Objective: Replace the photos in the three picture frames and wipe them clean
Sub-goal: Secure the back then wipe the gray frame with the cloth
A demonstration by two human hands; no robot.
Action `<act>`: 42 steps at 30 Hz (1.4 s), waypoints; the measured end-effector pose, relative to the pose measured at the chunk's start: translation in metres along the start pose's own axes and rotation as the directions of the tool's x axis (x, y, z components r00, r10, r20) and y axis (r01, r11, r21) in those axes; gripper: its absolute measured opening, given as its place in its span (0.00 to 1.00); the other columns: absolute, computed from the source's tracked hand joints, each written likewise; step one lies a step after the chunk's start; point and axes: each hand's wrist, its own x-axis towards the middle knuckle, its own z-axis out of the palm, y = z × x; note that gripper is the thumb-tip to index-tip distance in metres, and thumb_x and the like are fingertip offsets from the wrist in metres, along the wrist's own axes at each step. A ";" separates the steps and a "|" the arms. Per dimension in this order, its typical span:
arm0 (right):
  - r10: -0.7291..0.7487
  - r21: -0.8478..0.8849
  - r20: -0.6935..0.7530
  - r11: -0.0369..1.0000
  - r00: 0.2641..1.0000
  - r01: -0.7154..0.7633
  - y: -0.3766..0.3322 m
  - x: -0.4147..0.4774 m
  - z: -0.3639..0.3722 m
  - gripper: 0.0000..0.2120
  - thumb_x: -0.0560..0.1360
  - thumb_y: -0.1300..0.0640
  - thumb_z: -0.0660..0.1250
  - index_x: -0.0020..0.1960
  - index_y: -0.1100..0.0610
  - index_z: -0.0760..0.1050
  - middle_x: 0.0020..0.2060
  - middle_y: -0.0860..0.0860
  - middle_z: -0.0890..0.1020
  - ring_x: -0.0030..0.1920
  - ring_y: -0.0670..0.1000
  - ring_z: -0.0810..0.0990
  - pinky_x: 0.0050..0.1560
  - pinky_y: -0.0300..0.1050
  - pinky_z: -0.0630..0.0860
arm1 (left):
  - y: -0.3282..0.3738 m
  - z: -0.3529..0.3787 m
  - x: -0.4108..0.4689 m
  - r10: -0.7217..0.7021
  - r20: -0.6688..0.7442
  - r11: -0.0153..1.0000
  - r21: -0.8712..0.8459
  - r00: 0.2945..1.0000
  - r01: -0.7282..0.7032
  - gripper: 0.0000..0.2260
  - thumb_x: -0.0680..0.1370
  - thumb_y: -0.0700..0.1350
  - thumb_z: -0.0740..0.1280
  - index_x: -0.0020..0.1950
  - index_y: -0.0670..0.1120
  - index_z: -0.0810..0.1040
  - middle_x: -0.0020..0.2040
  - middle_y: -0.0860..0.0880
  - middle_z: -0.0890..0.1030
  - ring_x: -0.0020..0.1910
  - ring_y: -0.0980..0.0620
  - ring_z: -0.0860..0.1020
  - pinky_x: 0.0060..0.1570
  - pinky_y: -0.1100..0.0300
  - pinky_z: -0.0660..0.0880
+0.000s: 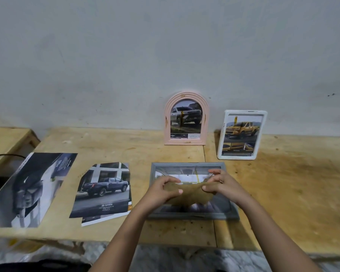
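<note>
Both hands – left hand (164, 190) and right hand (219, 185) – are pinching a brown cloth (188, 194) stretched between them right over the grey frame (192, 214) lying flat on the tabletop (283, 193), with the pink frame (186, 118) and white frame (241, 134) standing just past them – loose photos (104, 191) off to the left.

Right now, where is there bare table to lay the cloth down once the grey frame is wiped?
The widest bare patch of table lies right of the grey frame, below the white frame. A smaller one sits left of the pink frame, above the truck photo. The left side is crowded with loose prints.
</note>
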 end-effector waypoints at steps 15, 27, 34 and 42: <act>0.061 0.643 0.601 0.556 0.797 -0.527 0.013 0.002 0.051 0.46 0.53 0.39 0.79 0.65 0.55 0.69 0.59 0.62 0.77 0.57 0.63 0.78 0.54 0.59 0.76 | 0.027 -0.002 0.040 0.017 0.121 0.997 -0.078 0.993 -0.008 0.04 0.72 0.41 0.72 0.46 0.48 0.82 0.43 0.55 0.82 0.44 0.59 0.80 0.45 0.67 0.75; 0.181 0.668 0.362 0.634 0.915 -0.389 0.018 0.068 -0.005 0.19 0.65 0.53 0.72 0.53 0.55 0.71 0.54 0.58 0.75 0.51 0.59 0.75 0.47 0.58 0.77 | -0.064 0.022 0.011 -0.367 -0.773 0.927 -0.261 0.517 0.268 0.04 0.78 0.40 0.64 0.50 0.47 0.77 0.49 0.48 0.79 0.50 0.50 0.76 0.52 0.58 0.72; -0.133 0.083 0.056 0.988 0.990 0.128 -0.023 0.107 0.053 0.15 0.79 0.63 0.58 0.64 0.53 0.69 0.55 0.49 0.72 0.58 0.53 0.71 0.54 0.45 0.72 | -0.105 0.054 -0.025 -0.354 -0.818 0.916 -0.205 0.454 0.344 0.08 0.76 0.41 0.68 0.54 0.41 0.81 0.47 0.46 0.78 0.44 0.54 0.76 0.50 0.62 0.72; -0.433 -0.272 0.765 0.453 0.476 0.849 -0.002 0.073 0.141 0.23 0.78 0.61 0.55 0.72 0.53 0.60 0.58 0.47 0.76 0.54 0.50 0.78 0.53 0.52 0.73 | -0.112 0.052 -0.034 -0.445 -0.809 0.895 -0.386 0.385 0.224 0.05 0.71 0.35 0.72 0.43 0.44 0.85 0.42 0.47 0.84 0.43 0.51 0.80 0.47 0.60 0.76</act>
